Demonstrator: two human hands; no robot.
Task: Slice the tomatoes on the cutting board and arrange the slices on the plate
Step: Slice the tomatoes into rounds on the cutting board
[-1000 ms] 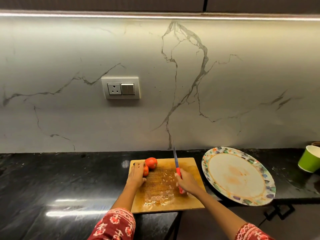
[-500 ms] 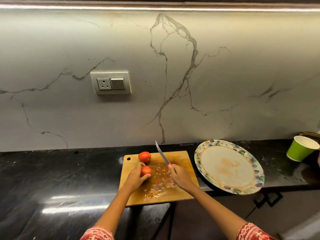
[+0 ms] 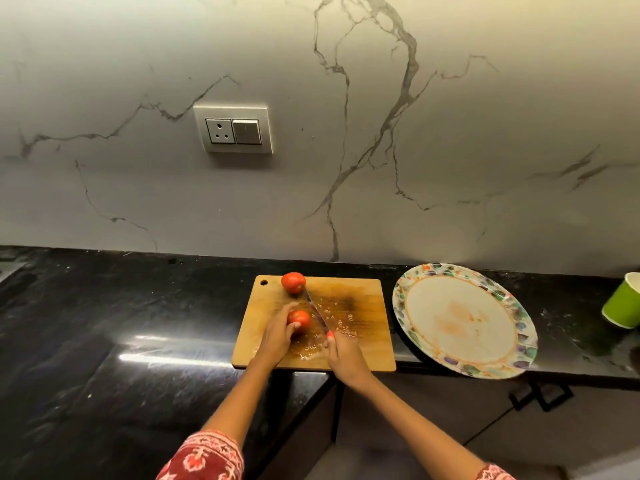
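Observation:
A wooden cutting board (image 3: 360,341) lies on the black counter, wet with tomato juice and seeds. My left hand (image 3: 277,336) holds a red tomato (image 3: 299,318) near the board's middle left. A second whole tomato (image 3: 293,282) sits at the board's far left corner. My right hand (image 3: 344,355) grips a knife (image 3: 318,315) by its red handle, the blade slanting away just right of the held tomato. To the right of the board lies a large plate (image 3: 464,318) with a coloured patterned rim, stained orange and holding no slices.
A green paper cup (image 3: 623,301) stands at the far right of the counter. The counter's front edge runs just under the board and plate, with cabinet handles (image 3: 540,396) below. A wall socket (image 3: 232,131) sits on the marble backsplash.
My left hand has drawn one tomato toward the board's middle, away from the other. The knife has tilted down from upright and now lies beside that tomato.

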